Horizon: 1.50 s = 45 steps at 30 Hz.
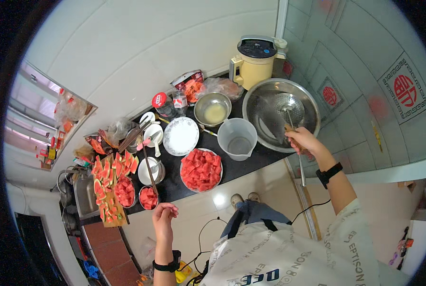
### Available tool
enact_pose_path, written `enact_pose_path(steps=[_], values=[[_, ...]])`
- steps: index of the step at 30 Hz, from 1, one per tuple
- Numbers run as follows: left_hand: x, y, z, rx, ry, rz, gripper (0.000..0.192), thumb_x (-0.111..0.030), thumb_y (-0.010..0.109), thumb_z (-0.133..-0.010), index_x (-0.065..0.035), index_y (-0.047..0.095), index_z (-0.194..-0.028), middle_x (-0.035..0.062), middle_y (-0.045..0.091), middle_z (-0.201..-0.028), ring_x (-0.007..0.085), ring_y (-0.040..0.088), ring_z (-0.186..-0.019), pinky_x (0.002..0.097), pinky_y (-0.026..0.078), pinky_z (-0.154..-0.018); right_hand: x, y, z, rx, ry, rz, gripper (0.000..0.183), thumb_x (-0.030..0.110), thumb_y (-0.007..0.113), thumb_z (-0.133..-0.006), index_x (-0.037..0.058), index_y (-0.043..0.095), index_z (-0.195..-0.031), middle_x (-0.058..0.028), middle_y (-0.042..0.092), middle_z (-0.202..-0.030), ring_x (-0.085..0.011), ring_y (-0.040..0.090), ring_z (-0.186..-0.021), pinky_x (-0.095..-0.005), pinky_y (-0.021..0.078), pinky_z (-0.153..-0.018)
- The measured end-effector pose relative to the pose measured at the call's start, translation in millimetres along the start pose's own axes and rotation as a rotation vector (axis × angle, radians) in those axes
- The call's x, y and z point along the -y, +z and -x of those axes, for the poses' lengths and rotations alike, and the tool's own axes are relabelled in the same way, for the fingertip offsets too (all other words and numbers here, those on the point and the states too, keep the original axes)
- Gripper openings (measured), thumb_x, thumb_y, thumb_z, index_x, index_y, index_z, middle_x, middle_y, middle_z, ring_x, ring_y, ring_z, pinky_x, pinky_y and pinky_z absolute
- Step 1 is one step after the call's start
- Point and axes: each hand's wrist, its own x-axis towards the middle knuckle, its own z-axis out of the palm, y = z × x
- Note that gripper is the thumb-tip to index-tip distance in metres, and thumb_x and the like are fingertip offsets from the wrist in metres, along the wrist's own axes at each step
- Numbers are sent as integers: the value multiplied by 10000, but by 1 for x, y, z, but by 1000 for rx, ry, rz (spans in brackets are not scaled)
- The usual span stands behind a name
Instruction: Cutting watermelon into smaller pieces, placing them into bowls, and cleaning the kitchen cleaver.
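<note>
My right hand (301, 138) is closed around a brown wooden handle at the near rim of a large steel basin (317, 107). A dark, broad blade-like shape (270, 119), blurred, extends from that handle into the basin. A perforated metal skimmer (292, 103) lies in the basin; its long handle passes by the hand, and whether the hand touches it I cannot tell. My left hand (165, 211), fingers loosely curled and empty, hovers in front of the counter edge. Nearest to it is a small bowl of watermelon pieces (149, 198), with a pair of chopsticks (149, 168) leaning towards it.
Plate of watermelon chunks (201, 169), clear plastic jug (237, 139), steel bowl of pale liquid (214, 112) and white plate (181, 136) stand mid-counter. Watermelon rinds (107, 175) cover a cutting board, left. A yellow soymilk maker (257, 64) stands behind; cables hang below the counter.
</note>
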Motion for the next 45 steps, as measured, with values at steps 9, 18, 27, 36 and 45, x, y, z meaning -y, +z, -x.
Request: enact_pose_path(steps=[9, 18, 27, 36, 45], values=[[-8, 16, -3, 56, 29, -93, 146, -30, 436, -895, -13, 578, -861, 71, 610, -800, 129, 568, -702, 235, 435, -634, 13, 31, -4, -104, -51, 418, 372, 269, 554, -785, -59, 549, -612, -118, 527, -485, -202, 535, -381, -327, 446, -374], [-6, 25, -7, 74, 6, -101, 153, -47, 439, -909, -12, 581, -865, 69, 612, -804, 129, 571, -710, 238, 435, -643, 2, 57, -12, -279, -115, 839, 375, 309, 582, -769, -59, 640, -815, -247, 634, -855, -405, 614, -838, -458, 487, -775], [-9, 31, -9, 79, -17, -128, 151, -49, 441, -909, -7, 582, -874, 73, 612, -813, 132, 571, -710, 238, 435, -654, -9, 79, -16, -387, -72, 898, 352, 295, 568, -807, -46, 605, -885, -221, 645, -840, -363, 637, -815, -432, 503, -739], [-5, 34, -10, 127, -28, -163, 151, -50, 448, -905, -5, 592, -888, 72, 623, -831, 132, 585, -733, 238, 446, -664, -29, 89, -31, -379, -53, 996, 291, 255, 538, -838, -14, 623, -907, -182, 660, -859, -343, 654, -815, -433, 519, -709], [12, 31, -10, 114, -76, -199, 165, -68, 438, -904, -10, 592, -914, 74, 630, -863, 139, 589, -761, 252, 450, -686, -34, 86, -32, -358, -135, 1094, 414, 289, 573, -831, -54, 471, -1039, -167, 657, -786, -313, 656, -725, -417, 519, -637]])
